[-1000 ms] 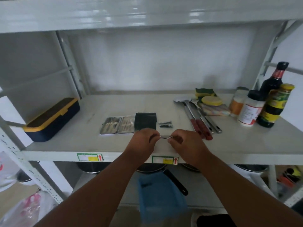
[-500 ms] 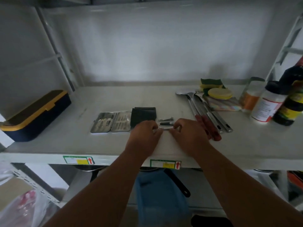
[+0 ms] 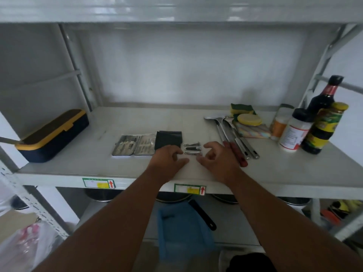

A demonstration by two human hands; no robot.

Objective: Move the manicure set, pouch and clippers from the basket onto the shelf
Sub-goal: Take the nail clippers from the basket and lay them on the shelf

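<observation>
Steel clippers (image 3: 193, 153), pinched between both hands a second ago, are now released mid-frame on the shelf (image 3: 275, 173), beside the pouch (image 3: 169, 139) and manicure set (image 3: 133, 147); left hand (image 3: 169, 160) and right hand (image 3: 218, 160) are spread apart, empty. Placement seems finished.

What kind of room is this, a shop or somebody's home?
Probably a home storeroom or pantry: a white metal rack shelf holds sauce bottles, ladles and sponges, with pots on the tier below.

On the shelf (image 3: 78, 165), manicure set (image 3: 133, 147) lies left of pouch (image 3: 168, 139); 3 clippers (image 3: 192, 148) right of it.
</observation>
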